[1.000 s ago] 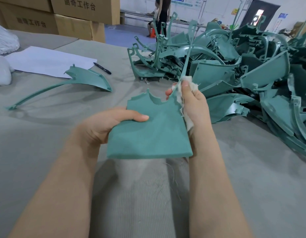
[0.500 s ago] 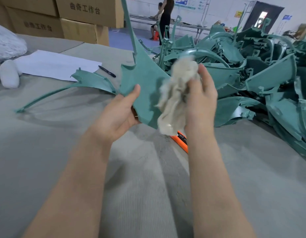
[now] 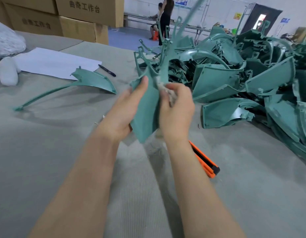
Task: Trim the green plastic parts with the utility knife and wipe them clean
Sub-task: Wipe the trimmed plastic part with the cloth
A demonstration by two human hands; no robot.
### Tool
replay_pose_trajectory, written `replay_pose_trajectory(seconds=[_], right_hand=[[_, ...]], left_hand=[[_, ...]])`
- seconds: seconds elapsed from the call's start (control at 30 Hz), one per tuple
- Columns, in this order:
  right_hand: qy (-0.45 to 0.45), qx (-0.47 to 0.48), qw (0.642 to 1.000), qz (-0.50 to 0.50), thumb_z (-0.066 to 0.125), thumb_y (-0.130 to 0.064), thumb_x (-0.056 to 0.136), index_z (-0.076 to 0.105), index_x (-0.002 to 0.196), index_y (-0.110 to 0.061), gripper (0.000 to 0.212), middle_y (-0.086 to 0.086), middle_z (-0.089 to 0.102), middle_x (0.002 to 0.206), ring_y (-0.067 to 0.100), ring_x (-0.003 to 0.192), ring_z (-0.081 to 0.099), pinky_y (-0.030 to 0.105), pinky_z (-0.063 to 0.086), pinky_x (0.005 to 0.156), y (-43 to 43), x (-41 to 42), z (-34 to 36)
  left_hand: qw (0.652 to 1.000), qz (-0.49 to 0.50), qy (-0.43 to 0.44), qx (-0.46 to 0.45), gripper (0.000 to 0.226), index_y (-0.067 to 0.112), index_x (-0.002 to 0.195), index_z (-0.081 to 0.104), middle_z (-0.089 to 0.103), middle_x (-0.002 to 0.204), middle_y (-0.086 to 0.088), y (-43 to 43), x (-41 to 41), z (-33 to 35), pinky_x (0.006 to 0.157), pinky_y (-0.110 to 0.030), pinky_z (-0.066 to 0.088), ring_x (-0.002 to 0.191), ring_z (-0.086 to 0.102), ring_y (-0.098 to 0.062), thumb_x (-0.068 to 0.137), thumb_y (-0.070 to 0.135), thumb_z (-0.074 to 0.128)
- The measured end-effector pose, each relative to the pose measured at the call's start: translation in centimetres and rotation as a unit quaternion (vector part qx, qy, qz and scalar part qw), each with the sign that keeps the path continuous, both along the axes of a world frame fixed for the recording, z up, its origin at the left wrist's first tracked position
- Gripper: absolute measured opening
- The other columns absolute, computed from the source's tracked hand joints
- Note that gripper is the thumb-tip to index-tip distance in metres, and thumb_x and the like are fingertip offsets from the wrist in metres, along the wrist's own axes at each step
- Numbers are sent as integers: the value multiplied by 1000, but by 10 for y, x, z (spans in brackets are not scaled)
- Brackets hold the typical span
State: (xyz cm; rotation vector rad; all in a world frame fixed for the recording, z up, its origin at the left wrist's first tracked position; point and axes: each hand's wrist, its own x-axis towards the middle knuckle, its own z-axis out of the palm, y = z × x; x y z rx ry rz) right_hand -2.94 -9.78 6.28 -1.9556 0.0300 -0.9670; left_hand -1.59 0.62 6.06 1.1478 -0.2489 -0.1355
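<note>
floor (image 3: 122,37): blue | wall (image 3: 222,9): white | doorway (image 3: 269,14): dark | cardboard boxes (image 3: 87,16): stacked left | bench (image 3: 138,15): long, far back

Held part (image 3: 145,107): moulded green plastic, broad face matt and evenly smooth. Rag (image 3: 169,95) against it: off-white cloth, fluffy, frayed, loose threads showing. Pile of green parts (image 3: 234,74): the same plastic, with a soft sheen on several curved faces. 1 separate green part (image 3: 92,79) on the table: semi-gloss, smooth. Table cover (image 3: 131,194): grey fabric, matt, finely ribbed, flecked with lint. Utility knife (image 3: 205,162): smooth orange plastic body, black end. Sheet (image 3: 54,63): white paper, matt. Pen (image 3: 106,70): black, slightly glossy. Boxes (image 3: 85,12): brown cardboard, dull, printed in black.
</note>
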Motion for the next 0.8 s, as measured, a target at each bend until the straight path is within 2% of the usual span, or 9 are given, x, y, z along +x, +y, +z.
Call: replay_pose_trajectory(seconds=[0.13,0.23,0.3,0.37,0.43,0.57,0.67,0.73,0.8], right_hand=[[-35,-59,995,68,61,-5,90,64,98,-3,9,9,61,96,15,88,52,22,37,76,35,-6,0],[28,-3,999,21,58,-9,95,63,92,-4,7,5,52,94,21,91,52,20,31,73,10,8,6],[40,20,999,-7,57,-10,95,60,89,-6,8,6,53,94,22,92,53,23,34,75,4,7,5],[8,-38,999,30,58,-4,91,61,85,-3,6,10,57,89,20,85,51,24,34,72,27,-7,-2],[-4,-86,992,87,59,-3,88,62,85,-2,5,11,59,88,19,83,50,25,34,71,43,-15,-11],[69,-51,996,9,52,-6,96,60,97,0,10,14,59,105,26,99,53,25,32,77,14,18,6],[13,-73,996,39,55,-1,91,64,93,-1,9,14,61,98,25,92,55,20,30,73,36,-1,1],[-13,-97,991,95,56,1,88,63,87,-1,7,14,60,92,27,87,54,27,36,72,51,-16,-7],[8,-87,994,67,53,-2,93,61,90,0,9,14,58,95,31,92,54,30,35,74,40,0,2]], left_hand=[[989,-70,52,-119,43,25,86,78,75,89,6,3,4,-3,66,-19,55,84,71,-6,99,42,40],[992,-72,51,-90,35,31,105,69,73,102,7,-2,4,-3,73,-20,55,92,69,-6,102,36,34],[994,-68,52,-63,29,30,100,71,74,97,5,-7,3,-2,70,-20,55,88,70,-8,97,35,43],[992,-54,67,-94,25,24,91,73,73,80,4,-5,4,-3,65,-18,54,74,69,-8,91,35,51],[986,-32,90,-138,25,22,97,68,69,72,6,0,8,-5,63,-17,54,69,67,-8,96,34,46],[985,-8,90,-145,28,19,109,64,74,87,-2,-3,7,-2,64,-23,56,77,71,-14,101,30,40],[982,-10,80,-168,36,18,91,70,72,73,0,0,7,-3,60,-19,55,67,70,-11,101,30,38],[981,-16,79,-178,45,18,73,73,67,61,4,3,9,-8,58,-17,53,59,66,-8,100,33,40],[980,-13,79,-184,37,17,93,74,71,80,-1,2,6,-5,72,-22,57,76,69,-13,100,33,41]])
